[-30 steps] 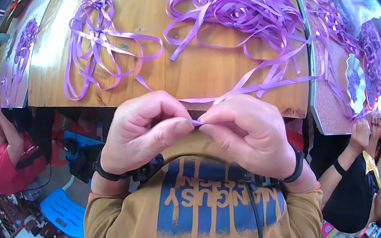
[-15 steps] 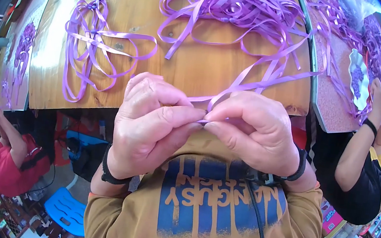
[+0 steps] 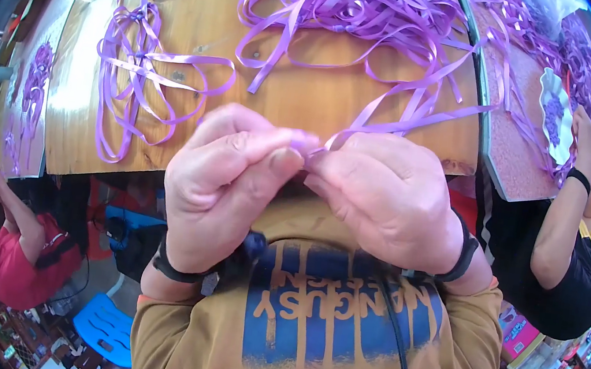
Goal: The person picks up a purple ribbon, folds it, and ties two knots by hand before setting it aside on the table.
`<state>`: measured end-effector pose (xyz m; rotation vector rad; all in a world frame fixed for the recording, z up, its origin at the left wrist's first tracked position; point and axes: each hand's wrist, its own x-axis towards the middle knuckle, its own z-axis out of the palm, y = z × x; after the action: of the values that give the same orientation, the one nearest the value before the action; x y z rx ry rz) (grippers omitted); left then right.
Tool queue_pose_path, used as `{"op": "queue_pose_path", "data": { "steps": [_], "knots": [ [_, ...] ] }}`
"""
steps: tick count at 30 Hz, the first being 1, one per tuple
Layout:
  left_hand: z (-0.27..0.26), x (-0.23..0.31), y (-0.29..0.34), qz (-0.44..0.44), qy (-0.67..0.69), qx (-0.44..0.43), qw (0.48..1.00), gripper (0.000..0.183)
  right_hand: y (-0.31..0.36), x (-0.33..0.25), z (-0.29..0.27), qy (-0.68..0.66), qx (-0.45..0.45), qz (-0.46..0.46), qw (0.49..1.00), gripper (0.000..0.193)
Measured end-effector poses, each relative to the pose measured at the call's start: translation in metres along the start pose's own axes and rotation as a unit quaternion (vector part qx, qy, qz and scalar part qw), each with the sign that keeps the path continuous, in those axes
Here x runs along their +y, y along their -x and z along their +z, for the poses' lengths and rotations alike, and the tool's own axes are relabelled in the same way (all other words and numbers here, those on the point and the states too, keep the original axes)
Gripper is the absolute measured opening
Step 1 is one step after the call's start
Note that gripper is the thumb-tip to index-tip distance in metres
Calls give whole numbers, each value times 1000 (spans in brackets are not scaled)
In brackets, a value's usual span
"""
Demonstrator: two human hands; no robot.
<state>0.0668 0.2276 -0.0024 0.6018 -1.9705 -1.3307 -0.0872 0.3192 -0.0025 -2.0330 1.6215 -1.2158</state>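
Both hands meet in front of my chest at the near edge of the wooden table. My left hand (image 3: 219, 179) pinches a purple ribbon (image 3: 362, 119) between thumb and forefinger. My right hand (image 3: 390, 196) is closed on the same ribbon, with its fingertips close to the left ones. From there the ribbon runs up and right toward a big tangled heap of purple ribbon (image 3: 359, 26) at the far side. The short piece between my fingertips is mostly covered by them. On the left lies a looped, knotted bundle of purple ribbon (image 3: 142, 55).
The wooden table (image 3: 283, 102) adjoins a pink-topped table (image 3: 513, 152) on the right, bearing more ribbon and a white scalloped dish (image 3: 556, 117) of small purple pieces. A co-worker's arm (image 3: 570, 203) reaches in there. Another person in red (image 3: 35, 263) sits left, near a blue stool (image 3: 104, 327).
My left hand has shifted slightly left and its thumb has turned up. The right hand has moved a little left and its fingers have curled in more. Both still grip the ribbon.
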Motion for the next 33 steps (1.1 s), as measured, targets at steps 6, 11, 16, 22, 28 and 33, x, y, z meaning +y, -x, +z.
{"op": "queue_pose_path", "data": {
  "steps": [6, 11, 16, 22, 28, 33],
  "knots": [
    [1, -5, -2, 119, -204, -88, 968, 5, 3, 4, -8, -10, 16, 37, 999, 15],
    [0, -7, 0, 18, 3, -185, 983, 4, 6, 6, -8, -154, 32, 41, 987, 19],
    [1, -6, 1, -23, 69, -198, 978, 7, 12, 2, -13, -184, 27, 49, 981, 23],
    [3, -6, 4, -129, 162, -212, 955, 12, 14, 3, -11, -180, 50, 49, 981, 20],
    [2, -7, 4, -287, 313, -213, 880, 9, 18, 4, -4, -201, 66, 34, 977, 20],
    [5, -1, 1, -315, 389, -207, 841, 6, 17, 4, -8, -159, 43, 13, 986, 20]
  ]
}}
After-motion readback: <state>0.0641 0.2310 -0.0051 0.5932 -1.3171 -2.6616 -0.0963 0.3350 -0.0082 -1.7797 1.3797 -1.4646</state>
